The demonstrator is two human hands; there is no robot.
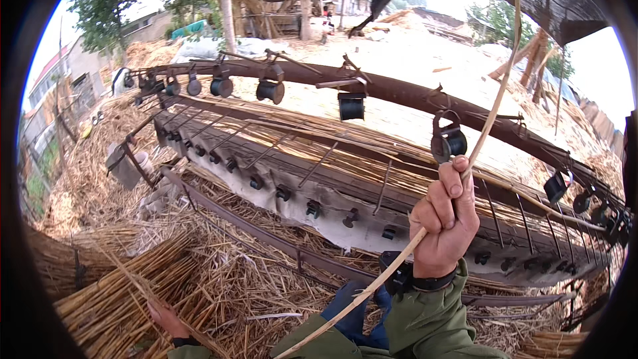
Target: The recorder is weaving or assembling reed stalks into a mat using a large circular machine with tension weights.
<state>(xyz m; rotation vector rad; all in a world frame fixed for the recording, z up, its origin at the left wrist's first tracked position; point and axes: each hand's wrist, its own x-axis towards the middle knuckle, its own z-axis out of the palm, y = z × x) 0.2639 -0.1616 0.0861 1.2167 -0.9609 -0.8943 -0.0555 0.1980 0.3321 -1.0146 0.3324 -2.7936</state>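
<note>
One long reed stalk [488,119] is gripped in the clenched right hand [444,219], raised over the weaving frame [372,179]; its lower end is cut off at the picture's bottom edge. Black spools [350,105] are hung along the frame's curved bar. The left hand [166,319] is laid on a reed bundle [106,306], its fingers mostly hidden, so their grasp cannot be told.

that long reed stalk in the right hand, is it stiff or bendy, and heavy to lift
Probably springy rather than stiff: the reed stalk curves in a long arc above the right hand. It looks light, since one closed fist holds it up near its lower part. Being so thin, it may snap if bent sharply.
</note>
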